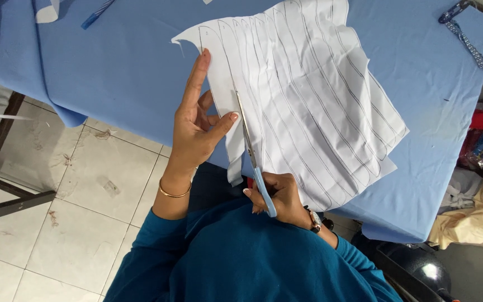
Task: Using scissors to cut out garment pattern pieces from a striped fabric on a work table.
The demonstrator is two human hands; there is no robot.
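Note:
A white fabric sheet (314,95) marked with several long curved pencil outlines lies on a table draped in blue cloth (124,67). My left hand (199,120) presses on the sheet's left strip, index finger stretched out and thumb touching the cloth beside the blades. My right hand (278,196) grips blue-handled scissors (252,156); their blades point away from me along a drawn line in the white fabric. A cut strip hangs off the table edge below the blades.
A blue pen (97,14) lies at the far left of the table. A patterned strap (465,33) rests at the far right corner. Piled cloth and packets (482,184) sit to the right. A dark metal frame (1,168) stands on the tiled floor at left.

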